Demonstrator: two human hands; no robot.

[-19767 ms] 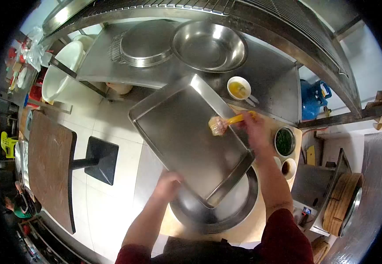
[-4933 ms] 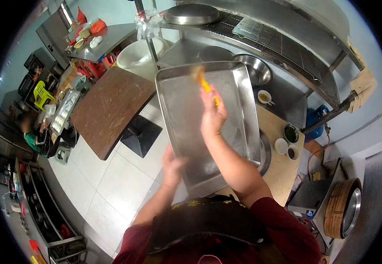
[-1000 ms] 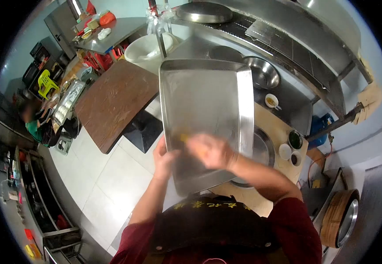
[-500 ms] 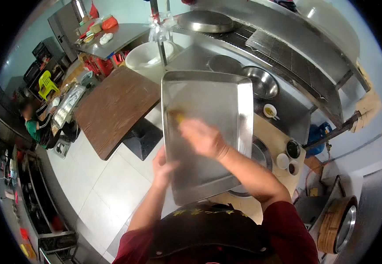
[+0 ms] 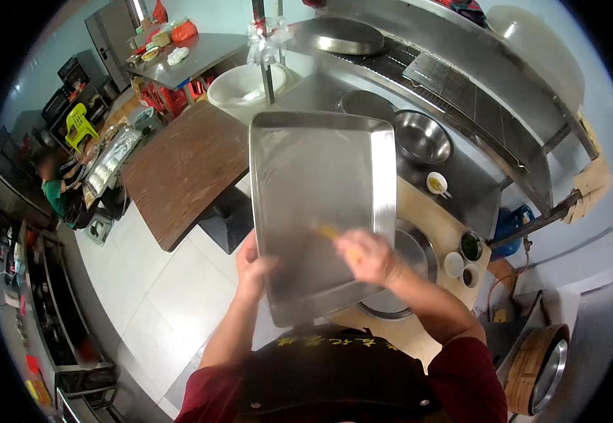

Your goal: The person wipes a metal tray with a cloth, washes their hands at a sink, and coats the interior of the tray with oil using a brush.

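Note:
A large rectangular metal tray [image 5: 320, 169] is held up in front of me, tilted. My left hand [image 5: 252, 269] grips its left rim, thumb over the inside edge. My right hand [image 5: 368, 257] is closed round the yellow handle of a brush [image 5: 328, 231] over the lower middle of the tray; the brush head is blurred. Partly behind the tray, a wide metal basin [image 5: 412, 257] rests on the wooden board [image 5: 419, 204]. A white cup with yellow liquid [image 5: 437, 183] stands on the metal counter beyond the board.
Right of the basin are a bowl of chopped greens [image 5: 470, 245], a white bowl [image 5: 454, 264] and a cup of dark liquid [image 5: 469, 276]. A brown table [image 5: 186, 169] stands left. Farther left sits a person in green [image 5: 56, 194]. A bamboo steamer [image 5: 532, 370] is at lower right.
Over the last second, my right hand and the brush moved up toward the tray's left side, then back down and right. The tray has shifted slightly left, still in my left hand.

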